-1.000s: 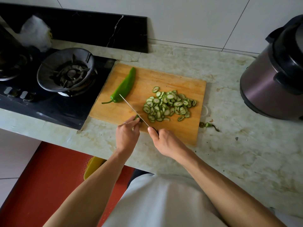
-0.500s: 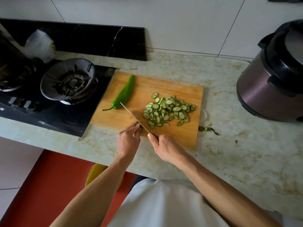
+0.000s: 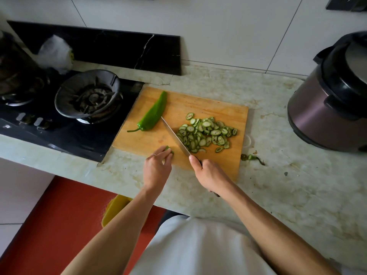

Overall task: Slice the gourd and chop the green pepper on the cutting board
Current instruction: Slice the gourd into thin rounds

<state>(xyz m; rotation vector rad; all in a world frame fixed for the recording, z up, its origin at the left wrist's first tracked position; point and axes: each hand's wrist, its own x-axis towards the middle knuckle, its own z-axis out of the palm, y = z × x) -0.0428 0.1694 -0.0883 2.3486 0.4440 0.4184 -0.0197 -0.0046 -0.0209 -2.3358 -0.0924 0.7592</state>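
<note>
Most of the gourd work looks finished, judging by how things lie; the cutting board (image 3: 198,108) sits on the tabletop (image 3: 278,185) just ahead of both hands, and the heap of gourd slices (image 3: 206,133) spreads across it ahead of the right hand (image 3: 210,173) and slightly to its right; the slices are thin ovals with dark seeds, overlapping in a loose pile. The green pepper (image 3: 154,116) lies whole, stem on, ahead of the left hand (image 3: 156,167) and well apart from it, so chopping it appears not yet begun; that is the larger share of what is left. The knife (image 3: 174,135) is gripped by the right hand around its handle, forefinger laid towards the blade; the blade slants forward and left from that hand, its tip close to the pepper's side, though whether it touches cannot be told. The left hand's fingertips pinch a small gourd end (image 3: 168,150) at the board's near edge, just left of the blade; this stub seems the last of the gourd, either for one more cut or to be set aside. A scrap of trimmed stem (image 3: 251,157) lies on the tabletop to the right of the right hand, off the board.
</note>
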